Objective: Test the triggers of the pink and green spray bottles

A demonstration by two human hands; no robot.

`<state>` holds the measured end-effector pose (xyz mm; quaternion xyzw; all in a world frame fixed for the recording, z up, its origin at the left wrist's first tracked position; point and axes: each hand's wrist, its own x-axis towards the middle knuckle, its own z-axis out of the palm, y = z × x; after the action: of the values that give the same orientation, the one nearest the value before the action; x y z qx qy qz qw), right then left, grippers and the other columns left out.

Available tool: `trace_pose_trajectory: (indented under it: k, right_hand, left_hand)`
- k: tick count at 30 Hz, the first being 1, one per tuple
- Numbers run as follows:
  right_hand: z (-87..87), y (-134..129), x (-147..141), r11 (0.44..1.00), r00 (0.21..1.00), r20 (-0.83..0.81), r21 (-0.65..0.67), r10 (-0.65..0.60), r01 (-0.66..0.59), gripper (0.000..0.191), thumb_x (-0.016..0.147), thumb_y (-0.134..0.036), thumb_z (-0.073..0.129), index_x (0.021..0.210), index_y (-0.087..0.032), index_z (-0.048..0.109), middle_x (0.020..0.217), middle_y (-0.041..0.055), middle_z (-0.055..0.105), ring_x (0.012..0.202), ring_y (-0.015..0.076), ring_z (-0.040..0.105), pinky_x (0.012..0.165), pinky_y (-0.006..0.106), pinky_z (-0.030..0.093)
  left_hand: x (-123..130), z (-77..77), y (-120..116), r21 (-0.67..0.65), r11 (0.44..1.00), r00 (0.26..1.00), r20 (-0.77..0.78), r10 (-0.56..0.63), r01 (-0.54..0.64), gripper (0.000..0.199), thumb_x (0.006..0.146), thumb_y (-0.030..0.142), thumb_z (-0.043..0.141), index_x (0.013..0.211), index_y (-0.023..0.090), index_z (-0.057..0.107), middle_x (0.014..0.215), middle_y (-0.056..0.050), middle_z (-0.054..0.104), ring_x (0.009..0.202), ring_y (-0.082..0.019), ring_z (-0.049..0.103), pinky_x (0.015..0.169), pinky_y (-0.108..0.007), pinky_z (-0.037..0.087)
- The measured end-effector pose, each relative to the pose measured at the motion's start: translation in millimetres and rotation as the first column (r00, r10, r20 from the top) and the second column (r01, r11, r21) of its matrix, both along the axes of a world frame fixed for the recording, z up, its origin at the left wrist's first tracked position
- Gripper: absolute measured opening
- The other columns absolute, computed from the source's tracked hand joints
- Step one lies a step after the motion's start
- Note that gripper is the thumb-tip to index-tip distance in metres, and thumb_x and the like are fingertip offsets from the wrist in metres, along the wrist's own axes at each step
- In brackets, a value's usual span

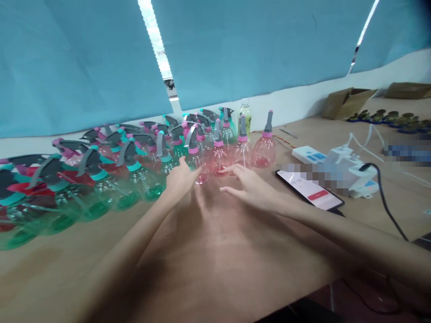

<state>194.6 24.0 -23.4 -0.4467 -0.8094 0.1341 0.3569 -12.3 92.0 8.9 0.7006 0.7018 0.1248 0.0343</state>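
Both my hands reach forward over the brown table (215, 251). My left hand (182, 178) has its fingers apart and is beside a clear pink-collared spray bottle (202, 172), with nothing held. Fingers spread, my right hand (251, 186) is just in front of a pink spray bottle (220, 159) and holds nothing. Another pink bottle (264, 152) stands to the right, upright. Rows of green-based spray bottles (150, 181) with grey and teal heads stand on the left. Whether any fingertip touches a bottle cannot be told.
A phone (311, 190) lies to the right, near a white power strip (308, 154) with plugs and a black cable (387, 197). Behind are a yellowish bottle (246, 117), an open cardboard box (346, 102) and a blue curtain (235, 49).
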Motion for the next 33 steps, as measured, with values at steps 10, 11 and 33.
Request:
trace_pose_trajectory:
  k: [10,11,33]
  right_hand:
    - [-5.5,-7.5,0.2,0.995,0.997,0.004,-0.074,0.074,-0.074,0.030,0.090,-0.032,0.065,0.116,-0.019,0.057,0.123,0.0115,0.063,0.115,0.0247,0.061,0.098,0.045,0.049]
    - [-6.7,-7.1,0.1,0.994,0.997,0.001,-0.071,0.082,-0.081,0.031,0.090,-0.034,0.065,0.116,-0.020,0.057,0.122,0.0114,0.063,0.114,0.0249,0.061,0.097,0.045,0.049]
    - [-24.6,-36.4,-37.7,0.889,0.902,-0.326,-0.264,0.282,-0.374,0.083,0.067,-0.046,0.083,0.134,-0.023,0.042,0.125,0.0124,0.061,0.108,0.0309,0.064,0.090,0.053,0.054]
  left_hand:
    - [9.9,1.4,8.8,0.016,1.000,1.000,-0.019,0.020,-0.020,0.084,0.080,0.066,0.054,0.131,0.001,0.043,0.110,-0.031,0.067,0.107,-0.045,0.064,0.086,-0.048,0.049]
    - [9.3,1.9,8.1,0.016,1.000,1.000,-0.019,0.017,-0.017,0.083,0.080,0.067,0.054,0.130,0.002,0.043,0.110,-0.031,0.067,0.107,-0.045,0.065,0.085,-0.048,0.049]
    - [-20.4,14.3,-111.0,0.204,0.936,0.907,0.257,-0.334,0.287,0.054,0.074,0.062,0.068,0.112,0.024,0.057,0.110,-0.008,0.064,0.095,-0.028,0.064,0.074,-0.036,0.050]
